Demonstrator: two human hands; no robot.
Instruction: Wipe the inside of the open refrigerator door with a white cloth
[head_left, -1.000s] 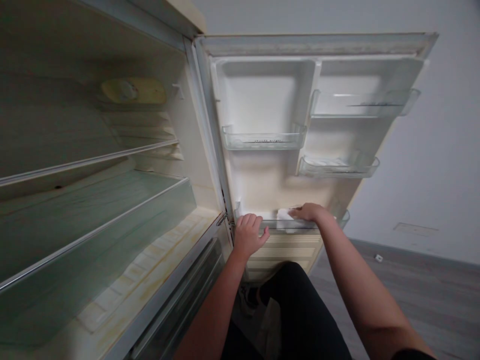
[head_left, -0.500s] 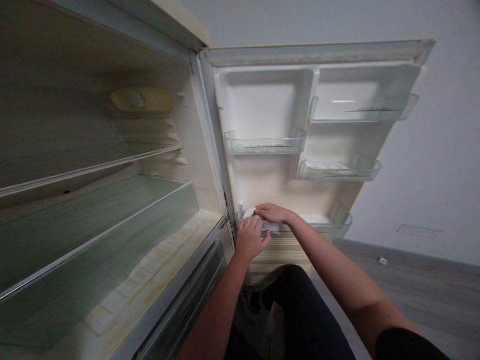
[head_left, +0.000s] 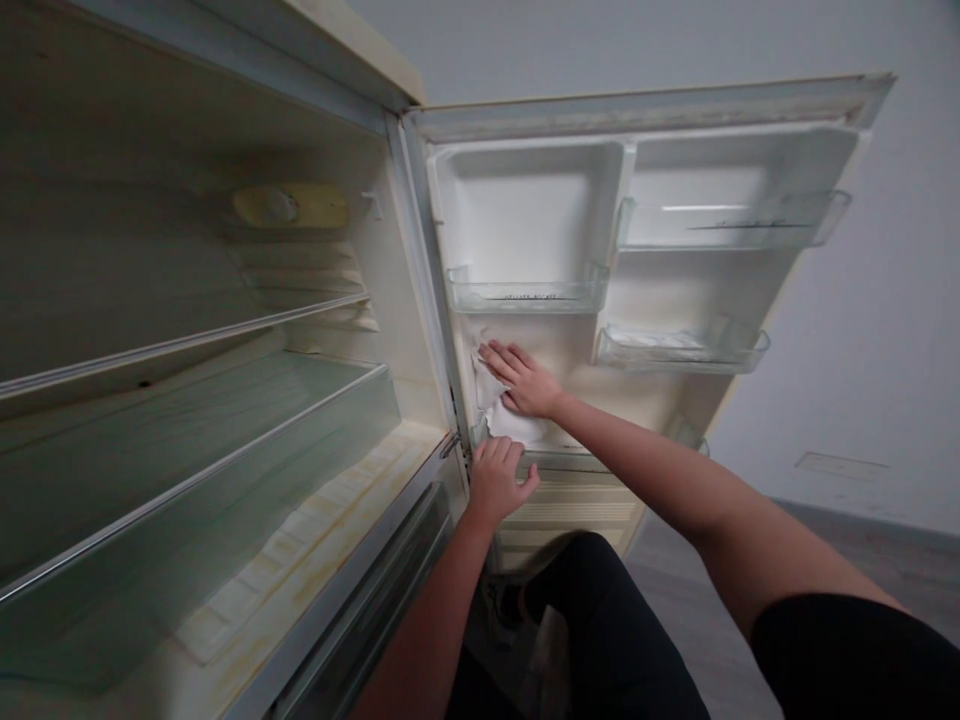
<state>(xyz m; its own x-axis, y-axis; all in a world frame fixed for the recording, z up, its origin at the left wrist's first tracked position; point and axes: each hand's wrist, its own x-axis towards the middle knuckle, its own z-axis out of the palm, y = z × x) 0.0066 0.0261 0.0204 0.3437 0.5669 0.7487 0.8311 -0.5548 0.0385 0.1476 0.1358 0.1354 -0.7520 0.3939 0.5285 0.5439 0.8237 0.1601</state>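
Observation:
An open fridge door (head_left: 645,300) faces me, its inner liner yellowed. My right hand (head_left: 523,378) lies flat, fingers spread, pressing a white cloth (head_left: 502,412) against the door's inner wall just below the upper left door bin (head_left: 525,292). My left hand (head_left: 496,478) grips the front rim of the lowest door bin (head_left: 570,462) near the hinge side.
The fridge interior (head_left: 187,400) at left has glass shelves and a stained floor panel. Clear door bins (head_left: 679,348) sit at the middle and upper right (head_left: 731,222). My dark-trousered knee (head_left: 600,620) is below the door. Grey wall and wooden floor lie at right.
My right hand moved with the cloth from the lowest door bin leftward, then up onto the door's inner wall. My left hand stayed on the bin rim.

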